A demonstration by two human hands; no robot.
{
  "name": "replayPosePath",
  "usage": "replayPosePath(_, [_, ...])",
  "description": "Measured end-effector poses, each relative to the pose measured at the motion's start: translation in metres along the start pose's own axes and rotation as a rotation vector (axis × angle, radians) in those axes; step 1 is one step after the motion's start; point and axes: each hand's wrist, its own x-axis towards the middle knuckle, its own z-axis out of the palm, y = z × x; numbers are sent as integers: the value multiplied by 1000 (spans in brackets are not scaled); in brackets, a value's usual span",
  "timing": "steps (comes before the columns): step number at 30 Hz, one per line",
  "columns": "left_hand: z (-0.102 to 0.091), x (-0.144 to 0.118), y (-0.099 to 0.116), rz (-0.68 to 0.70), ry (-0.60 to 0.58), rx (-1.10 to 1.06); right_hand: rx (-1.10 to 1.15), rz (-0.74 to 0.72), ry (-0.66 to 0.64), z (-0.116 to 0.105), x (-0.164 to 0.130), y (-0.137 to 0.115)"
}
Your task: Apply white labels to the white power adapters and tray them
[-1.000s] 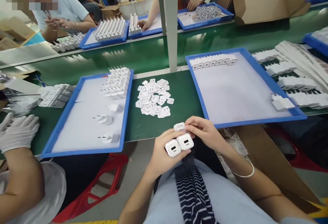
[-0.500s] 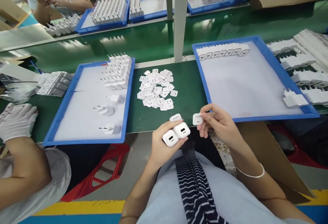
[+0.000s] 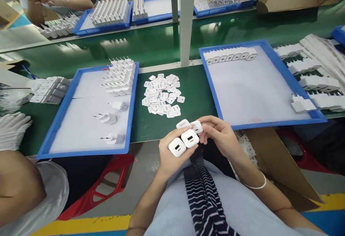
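My left hand [image 3: 168,157] grips a cluster of white chargers [image 3: 184,140], their port faces turned up, just below the table's front edge. My right hand [image 3: 219,137] pinches a small white label piece [image 3: 197,127] and presses it against the rightmost charger of the cluster. A pile of the same white label pieces [image 3: 161,95] lies on the green mat between two blue trays. The left blue tray [image 3: 66,149] holds a stack of chargers [image 3: 120,77] at its far corner and three loose ones. The right blue tray [image 3: 269,123] carries one row of chargers [image 3: 229,57] at its far edge.
A co-worker's gloved hand [image 3: 12,130] and arm sit at my left. A grey post [image 3: 185,20] rises behind the pile. Rows of chargers [image 3: 315,83] lie right of the right tray. People work at trays across the green belt [image 3: 134,45]. A red stool [image 3: 107,182] stands below.
My right hand first pulled away to the right with a label piece, then came back and set it against the chargers in my left hand. The view shifted slightly.
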Motion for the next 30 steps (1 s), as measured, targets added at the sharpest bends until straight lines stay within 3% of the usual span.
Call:
replayPosePath(3, [-1,0,2,93,-4,89,67,64,33,-1,-2,1])
replayPosePath(7, [-6,1,4,158,5,201,13,-92,198,-2,-14,-11])
replayPosePath(14, [-12,5,9,245,22,239,53,63,-40,17,-34,-34])
replayPosePath(30, [-18,0,12,331,-17,303,-56,71,-19,28,-33,-30])
